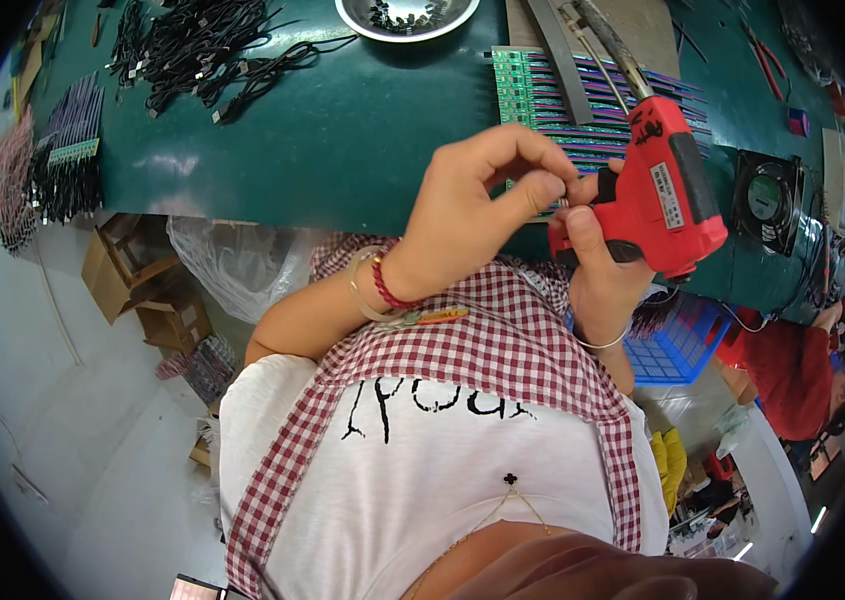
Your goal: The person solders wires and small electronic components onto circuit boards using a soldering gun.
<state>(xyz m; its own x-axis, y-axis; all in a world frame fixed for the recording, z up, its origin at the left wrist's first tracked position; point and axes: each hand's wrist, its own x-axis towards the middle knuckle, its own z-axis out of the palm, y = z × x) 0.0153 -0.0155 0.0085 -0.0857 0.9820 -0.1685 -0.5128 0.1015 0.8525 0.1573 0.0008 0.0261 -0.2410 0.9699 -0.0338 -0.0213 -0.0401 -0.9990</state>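
A red soldering gun (655, 178) with dark grip panels sits in my right hand (605, 262), its long metal barrel pointing up and away over the table. My left hand (478, 195) is closed in a pinch, thumb and forefinger meeting right beside the gun and my right fingertips. Something tiny shows between the fingertips of both hands, too small to name. Just beyond my hands lies a row of joined green circuit boards (511, 92) with many black, red and blue wires running right. A flat grey strip (561, 65) lies across these wires.
On the green table (273, 165) are a metal bowl (408, 36) of small black parts, black cables (188, 45), wired boards (73, 152) at the left edge, a black fan (769, 200) and red-handled pliers (767, 68). A blue crate (678, 348) stands below, near another person's red sleeve (783, 375).
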